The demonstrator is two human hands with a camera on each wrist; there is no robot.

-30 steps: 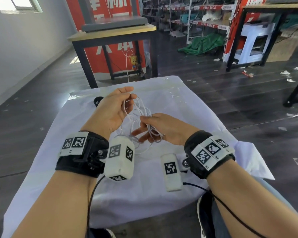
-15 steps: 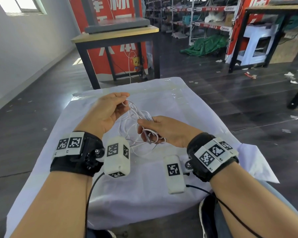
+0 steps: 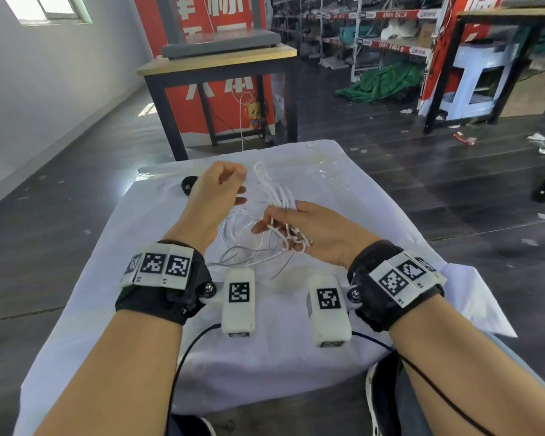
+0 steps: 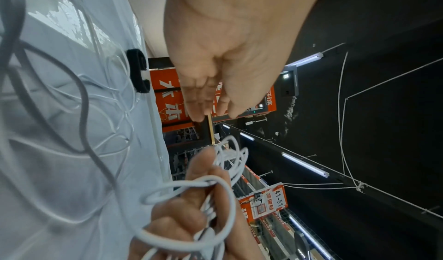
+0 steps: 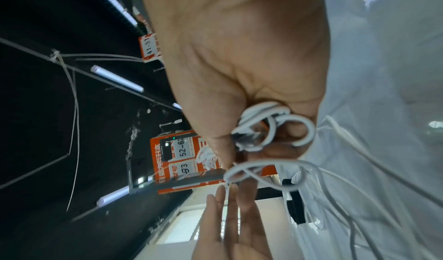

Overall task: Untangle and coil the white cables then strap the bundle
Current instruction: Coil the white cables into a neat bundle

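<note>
The white cables [image 3: 275, 193] form a bundle of loops that my right hand [image 3: 283, 225] grips above the table; the loops stick out forward past its fingers. More slack cable [image 3: 249, 253] trails in loose curves on the white cloth. The right wrist view shows the cable loops [image 5: 268, 126] pinched between thumb and fingers. My left hand [image 3: 233, 187] hovers just left of the bundle, fingers relaxed and holding nothing; its empty palm [image 4: 215, 59] faces the left wrist camera. A black strap [image 3: 187, 184] lies on the cloth behind the left hand, also seen as the strap [image 4: 138, 71].
The small table is draped in a white cloth [image 3: 375, 209] with taped plastic at its far end. A wooden-topped black-framed table [image 3: 220, 61] stands beyond it. Dark floor with scattered litter surrounds the table, and shelving lines the back.
My left hand has let go of the cable loops and drawn away to the left. The right hand keeps the bundle, whose loops now point forward.
</note>
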